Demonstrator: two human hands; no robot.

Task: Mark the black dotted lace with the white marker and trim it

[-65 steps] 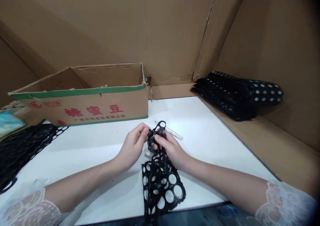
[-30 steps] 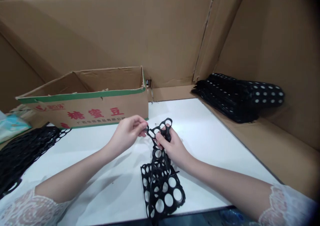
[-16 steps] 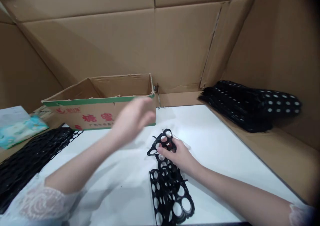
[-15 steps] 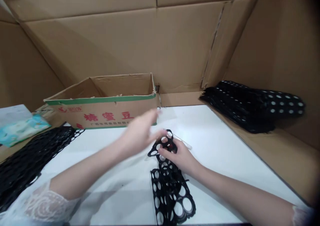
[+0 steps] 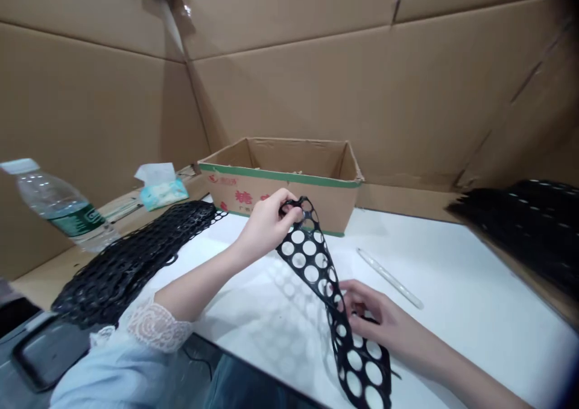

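Note:
A black strip full of round holes (image 5: 310, 255) runs slantwise from the box front down to the table's near edge. My left hand (image 5: 270, 223) pinches its upper end between thumb and fingers, lifted off the white tabletop. Lower down, my right hand (image 5: 368, 312) has its curled fingers round the strip's right edge, where the strip twists. The strip's lower part spreads toward the near edge of the table. To the right of it lies a slim whitish pen-like stick (image 5: 389, 278).
An open cardboard box (image 5: 312, 198) with a green rim stands behind my hands. On the left are a heap of black holed strips (image 5: 140, 258), a water bottle (image 5: 67, 207) and a tissue pack (image 5: 163, 193). More black material (image 5: 520, 228) lies at right; cardboard walls surround the table.
My left hand has gone from hovering blurred beside the strip to gripping its upper end, now drawn out up and left. My right hand sits lower along the strip. The view has turned left.

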